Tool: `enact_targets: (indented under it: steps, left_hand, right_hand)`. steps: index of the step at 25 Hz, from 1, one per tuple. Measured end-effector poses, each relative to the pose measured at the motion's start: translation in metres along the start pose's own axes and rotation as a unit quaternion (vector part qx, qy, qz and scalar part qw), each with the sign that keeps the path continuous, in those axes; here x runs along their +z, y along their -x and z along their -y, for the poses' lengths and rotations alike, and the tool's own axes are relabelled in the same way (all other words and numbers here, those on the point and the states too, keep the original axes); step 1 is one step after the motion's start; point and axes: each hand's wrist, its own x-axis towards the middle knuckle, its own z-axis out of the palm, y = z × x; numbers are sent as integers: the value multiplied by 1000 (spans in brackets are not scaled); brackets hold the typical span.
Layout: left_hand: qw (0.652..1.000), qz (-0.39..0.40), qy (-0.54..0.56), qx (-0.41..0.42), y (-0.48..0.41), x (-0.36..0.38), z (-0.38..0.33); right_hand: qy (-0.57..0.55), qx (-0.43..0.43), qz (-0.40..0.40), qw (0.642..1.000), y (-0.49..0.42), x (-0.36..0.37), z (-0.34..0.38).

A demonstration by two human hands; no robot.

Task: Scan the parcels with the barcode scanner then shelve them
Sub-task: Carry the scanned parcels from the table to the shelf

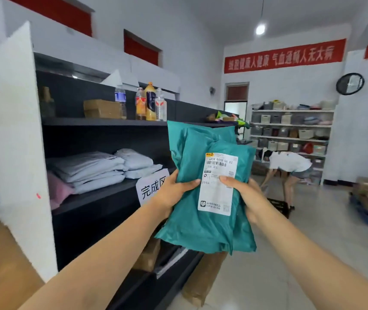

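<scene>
Before the dark shelving unit (102, 139), a stack of teal mailer parcels (192, 220) is held upright in mid-air. The left hand (174, 189) grips the stack's left edge, thumb across the front. The right hand (245, 193) grips its right edge, thumb pressed on the white shipping label (218, 173). Grey parcels (89, 168) lie stacked on the middle shelf, near a white sign (154, 189).

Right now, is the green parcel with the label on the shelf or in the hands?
In the hands. The left hand and right hand grip the parcel by its sides, upright, clear of the shelf.
</scene>
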Motion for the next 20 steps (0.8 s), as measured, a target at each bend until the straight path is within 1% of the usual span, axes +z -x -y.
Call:
enact_targets:
  steps: [3, 5, 11, 15, 17, 20]
  left_hand:
    - [999, -35, 2, 11, -69, -14, -6]
    - [999, -45, -7, 11, -118, -20, 4]
    - [995, -91, -23, 15, -290, -14, 72]
    - [992, -119, -48, -19, -429, -18, 117]
    - [986, -154, -47, -35, -478, -31, 134]
    - [970, -229, -39, -64, -533, -73, 147]
  right_hand:
    - [-1, 7, 47, 999, -88, 1, -4]
    - [1, 14, 71, 997, -145, -6, -17]
    - [-1, 31, 109, 994, -327, -60, -72]
    - [22, 65, 124, 990, -482, -95, -107]
    - [40, 83, 148, 985, -550, -92, -123]
    - [38, 115, 198, 973, -634, -58, -156]
